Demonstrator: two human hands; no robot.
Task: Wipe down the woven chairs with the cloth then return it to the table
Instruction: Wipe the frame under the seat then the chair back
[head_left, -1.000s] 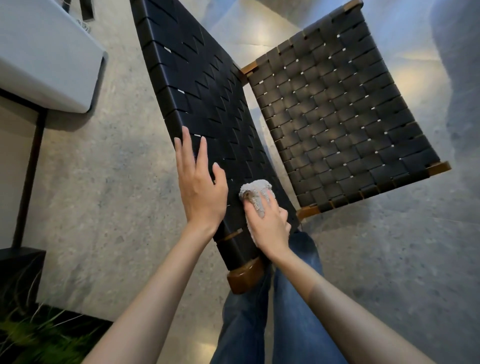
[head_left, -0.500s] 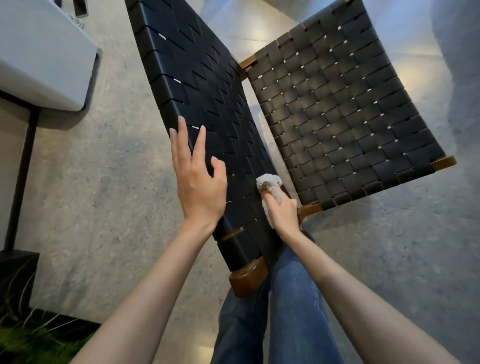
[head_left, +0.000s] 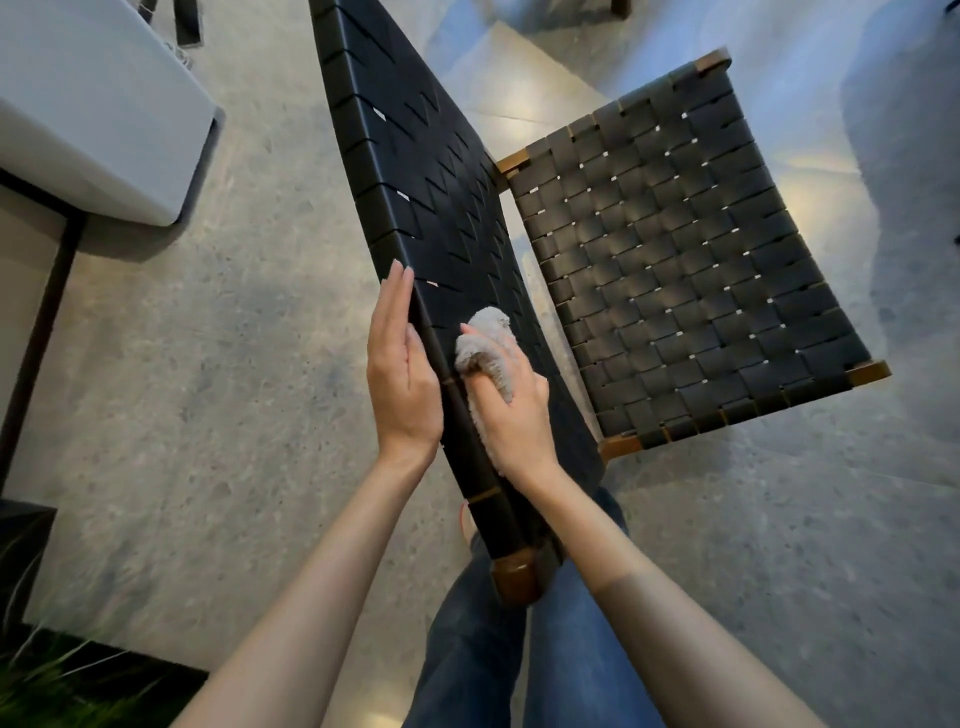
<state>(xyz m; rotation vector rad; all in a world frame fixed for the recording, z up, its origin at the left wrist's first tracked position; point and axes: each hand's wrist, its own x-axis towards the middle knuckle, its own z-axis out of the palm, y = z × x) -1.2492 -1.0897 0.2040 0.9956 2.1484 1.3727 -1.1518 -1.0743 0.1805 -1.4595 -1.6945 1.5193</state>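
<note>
Pressing the cloth (head_left: 485, 338) against the woven back (head_left: 415, 182), the right hand (head_left: 514, 410) curls its fingers round the wad, low on the back and near its left edge. The left hand (head_left: 405, 364) lies flat along that edge from outside, fingers straight and together, just beside the cloth. Above both hands the black weave runs on to the top of view. The seat (head_left: 675, 260) spreads out to the right, wooden corners (head_left: 867, 371) showing, with a narrow gap between it and the back. A wooden frame end (head_left: 514, 571) sits against the person's jeans (head_left: 519, 665). Left of the back lies open stone floor (head_left: 234, 364), then a white table (head_left: 93, 104) on a black leg (head_left: 41, 322), well apart, and grassy plants (head_left: 52, 686) at the lower left.
</note>
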